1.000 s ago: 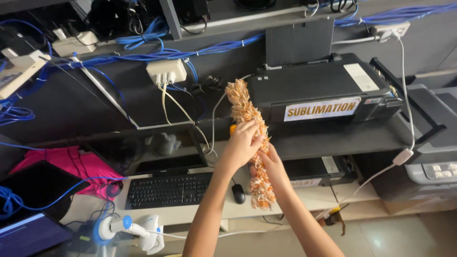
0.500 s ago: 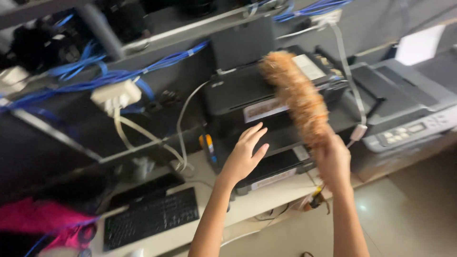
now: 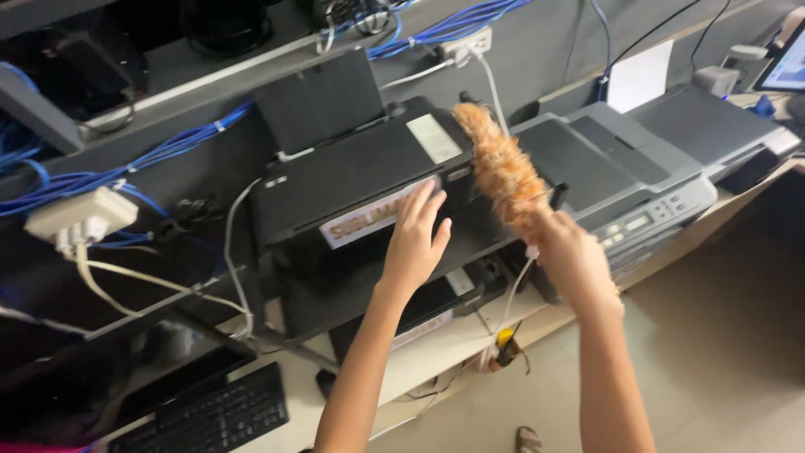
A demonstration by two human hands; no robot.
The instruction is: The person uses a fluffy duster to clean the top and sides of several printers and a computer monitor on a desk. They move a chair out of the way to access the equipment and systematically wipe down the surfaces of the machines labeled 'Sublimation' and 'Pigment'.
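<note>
Fingers of my left hand [image 3: 417, 239] are spreading wide, resting on the front edge of the black printer [image 3: 352, 180] on the shelf. I am gripping an orange feather duster [image 3: 501, 168] in my right hand [image 3: 570, 256], its head lying across the printer's right end, beside the grey printer [image 3: 637, 176].

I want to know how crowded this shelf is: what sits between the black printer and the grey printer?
In the head view, the orange feather duster, held by the right hand, lies between the black printer and the grey printer.
</note>
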